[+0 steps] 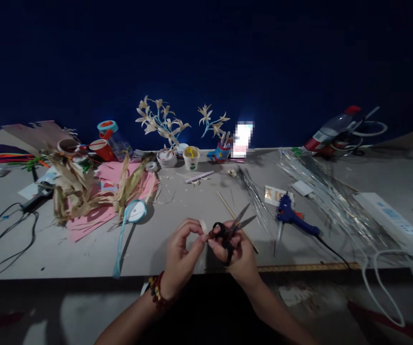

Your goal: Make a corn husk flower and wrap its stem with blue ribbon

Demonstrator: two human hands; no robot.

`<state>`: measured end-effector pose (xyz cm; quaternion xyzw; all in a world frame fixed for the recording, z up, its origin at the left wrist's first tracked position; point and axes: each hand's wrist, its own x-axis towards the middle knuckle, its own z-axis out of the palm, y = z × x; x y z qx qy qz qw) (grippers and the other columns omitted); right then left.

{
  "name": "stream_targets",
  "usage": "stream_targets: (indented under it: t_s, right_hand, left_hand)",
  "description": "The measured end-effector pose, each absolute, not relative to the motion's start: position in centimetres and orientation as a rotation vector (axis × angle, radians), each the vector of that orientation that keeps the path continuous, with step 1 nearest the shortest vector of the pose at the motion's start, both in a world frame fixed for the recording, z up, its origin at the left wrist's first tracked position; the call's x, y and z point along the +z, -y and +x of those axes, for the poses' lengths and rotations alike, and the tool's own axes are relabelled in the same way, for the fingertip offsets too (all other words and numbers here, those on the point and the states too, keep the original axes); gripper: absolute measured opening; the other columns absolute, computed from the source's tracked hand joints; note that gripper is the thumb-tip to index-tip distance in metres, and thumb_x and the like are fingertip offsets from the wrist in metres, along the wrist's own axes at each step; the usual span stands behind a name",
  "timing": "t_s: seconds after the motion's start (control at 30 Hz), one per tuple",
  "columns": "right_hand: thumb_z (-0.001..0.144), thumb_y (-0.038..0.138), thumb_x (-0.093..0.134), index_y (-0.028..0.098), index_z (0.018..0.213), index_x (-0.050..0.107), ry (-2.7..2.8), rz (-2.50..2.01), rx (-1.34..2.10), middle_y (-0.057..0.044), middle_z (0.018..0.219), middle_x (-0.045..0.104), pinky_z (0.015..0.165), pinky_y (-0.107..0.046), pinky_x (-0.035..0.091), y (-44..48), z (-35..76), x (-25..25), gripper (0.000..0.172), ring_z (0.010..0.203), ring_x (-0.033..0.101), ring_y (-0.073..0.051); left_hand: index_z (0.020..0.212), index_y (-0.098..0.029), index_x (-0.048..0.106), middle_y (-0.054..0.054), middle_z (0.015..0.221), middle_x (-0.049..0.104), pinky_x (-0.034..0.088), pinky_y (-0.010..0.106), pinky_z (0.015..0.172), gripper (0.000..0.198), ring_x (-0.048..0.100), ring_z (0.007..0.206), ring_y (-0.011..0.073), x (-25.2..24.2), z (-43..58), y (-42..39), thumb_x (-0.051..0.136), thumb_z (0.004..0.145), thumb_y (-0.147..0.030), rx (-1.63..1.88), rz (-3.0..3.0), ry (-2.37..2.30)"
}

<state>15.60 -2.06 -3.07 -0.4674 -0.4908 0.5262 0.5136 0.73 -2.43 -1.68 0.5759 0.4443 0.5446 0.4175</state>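
My left hand [182,249] pinches a small pale strip [203,226], apparently corn husk, between thumb and fingers. A beaded bracelet circles that wrist. Close beside it, my right hand [241,256] holds black-handled scissors [241,221]. Their blades point up and to the right, away from the strip, and stand apart. The fingertips of both hands nearly meet around the strip's lower end, which they partly hide. Just beyond the right hand, a thin wooden stick [227,203] lies on the table.
To the left, dried corn husks [71,184] lie over pink paper [84,225], near a blue tape roll [136,211]. A blue glue gun [294,215] and thin wires [254,191] lie right. Husk flowers [156,120] stand behind cups; a power strip [389,220] sits far right.
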Motion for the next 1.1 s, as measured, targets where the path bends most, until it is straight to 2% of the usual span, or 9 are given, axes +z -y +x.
stream_targets:
  t_s: [0.17, 0.33, 0.43, 0.67, 1.1]
  right_hand:
    - [0.072, 0.046, 0.078, 0.022, 0.083, 0.053, 1.278, -1.224, 1.47, 0.002, 0.072, 0.056, 0.062, -0.026, 0.047, 3.2, 17.5, -3.7, 0.036, 0.064, 0.055, -0.015]
    - [0.075, 0.049, 0.074, 0.022, 0.075, 0.048, 1.405, -1.286, 1.724, 0.005, 0.061, 0.05, 0.052, -0.023, 0.037, 4.9, 18.4, -4.3, 0.039, 0.054, 0.049, -0.012]
    - [0.074, 0.051, 0.074, 0.022, 0.074, 0.045, 1.398, -1.291, 1.782, 0.006, 0.06, 0.05, 0.051, -0.022, 0.036, 5.3, 18.1, -4.0, 0.041, 0.052, 0.049, -0.011]
    - [0.074, 0.06, 0.073, 0.023, 0.073, 0.041, 1.359, -1.235, 1.808, 0.007, 0.057, 0.049, 0.05, -0.022, 0.034, 4.9, 17.7, -3.6, 0.049, 0.05, 0.046, -0.009]
    - [0.072, 0.063, 0.073, 0.022, 0.076, 0.045, 1.323, -1.206, 1.862, 0.007, 0.055, 0.051, 0.05, -0.022, 0.032, 4.8, 17.7, -3.5, 0.05, 0.046, 0.045, -0.009]
  left_hand:
    - [0.082, -0.02, 0.062, 0.009, 0.105, 0.063, 0.042, 0.036, 0.093, 0.011, 0.058, 0.104, 0.0246, -0.6, -0.2, 2.0, 0.061, 0.092, -0.024, 1.384, 1.529, -1.161]
    - [0.083, -0.02, 0.061, 0.008, 0.098, 0.061, 0.044, 0.033, 0.085, 0.012, 0.057, 0.096, 0.022, -0.6, -0.5, 1.8, 0.059, 0.093, -0.025, 1.353, 1.402, -1.052]
    - [0.081, -0.019, 0.06, 0.008, 0.099, 0.061, 0.043, 0.034, 0.088, 0.013, 0.057, 0.098, 0.0224, -0.6, -0.4, 1.7, 0.059, 0.093, -0.024, 1.338, 1.396, -1.036]
    - [0.079, -0.02, 0.056, 0.007, 0.092, 0.06, 0.043, 0.035, 0.083, 0.014, 0.057, 0.091, 0.0221, -0.8, -0.6, 1.6, 0.058, 0.092, -0.023, 1.266, 1.421, -0.984]
    - [0.08, -0.019, 0.057, 0.005, 0.086, 0.062, 0.042, 0.032, 0.079, 0.011, 0.056, 0.083, 0.0199, -0.9, -0.5, 1.6, 0.06, 0.091, -0.023, 1.239, 1.343, -0.932]
